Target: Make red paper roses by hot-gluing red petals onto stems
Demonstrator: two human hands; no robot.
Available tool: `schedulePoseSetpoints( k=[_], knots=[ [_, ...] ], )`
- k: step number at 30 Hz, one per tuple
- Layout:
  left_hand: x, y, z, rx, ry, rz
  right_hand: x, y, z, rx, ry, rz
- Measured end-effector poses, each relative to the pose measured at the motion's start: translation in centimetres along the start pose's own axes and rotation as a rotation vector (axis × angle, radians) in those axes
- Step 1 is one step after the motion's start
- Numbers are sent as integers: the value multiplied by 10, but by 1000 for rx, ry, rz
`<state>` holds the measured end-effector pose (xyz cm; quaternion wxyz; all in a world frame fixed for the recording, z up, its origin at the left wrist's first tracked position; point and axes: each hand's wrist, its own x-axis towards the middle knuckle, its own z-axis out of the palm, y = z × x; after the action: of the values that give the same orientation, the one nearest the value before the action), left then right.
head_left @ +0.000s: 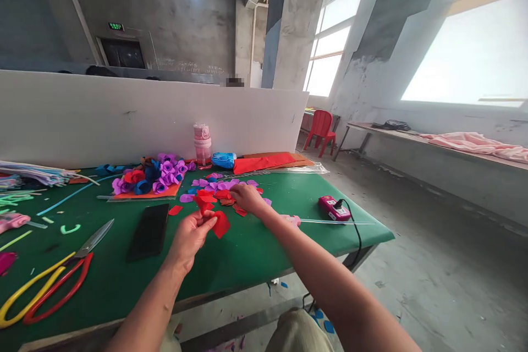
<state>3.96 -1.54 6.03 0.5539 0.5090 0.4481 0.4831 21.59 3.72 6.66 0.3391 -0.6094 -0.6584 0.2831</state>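
My left hand (190, 237) pinches red crepe-paper petals (221, 224) between thumb and fingers, above the green tabletop (239, 253). Farther forward, my right hand (248, 199) reaches into a loose pile of purple petals (225, 185) and red ones; its fingers are drawn together, and what is between them is hidden. A single red petal (175, 210) lies left of the pile. Behind it, finished paper flowers (167, 173) in purple, red and blue rest on an orange sheet (165, 194). Under my right forearm, a pink glue gun (292, 220) with a clear glue stick is partly covered.
Large scissors (78, 264) and a black phone (148, 231) lie to the left, near bundled coloured stems (37, 172). A pink bottle (202, 146), a blue packet (224, 160) and red paper (268, 162) stand or lie along the white partition (157, 121). A pink power socket (333, 208) sits right.
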Motion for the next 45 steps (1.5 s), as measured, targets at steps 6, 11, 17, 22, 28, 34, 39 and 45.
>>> schedulePoseSetpoints(
  k=[6,11,17,22,28,34,39,45],
  knots=[
    [-5,2,6,50,-119,-71,-70,9,31,630,-233,49],
    [-3,-7,5,151,-147,16,-91,15,56,894,-38,159],
    [10,-28,7,421,-194,126,-116,23,49,658,185,157],
    [23,-46,8,404,-249,29,-168,62,-4,466,557,187],
    [35,-61,12,394,-257,4,-189,104,-55,-48,672,300],
    [31,-61,21,457,-238,-4,-164,98,-61,-426,365,413],
    [23,-59,22,540,-206,19,-142,95,-61,-355,229,445],
    [24,-63,21,568,-188,15,-144,89,-66,206,183,423]
  ],
)
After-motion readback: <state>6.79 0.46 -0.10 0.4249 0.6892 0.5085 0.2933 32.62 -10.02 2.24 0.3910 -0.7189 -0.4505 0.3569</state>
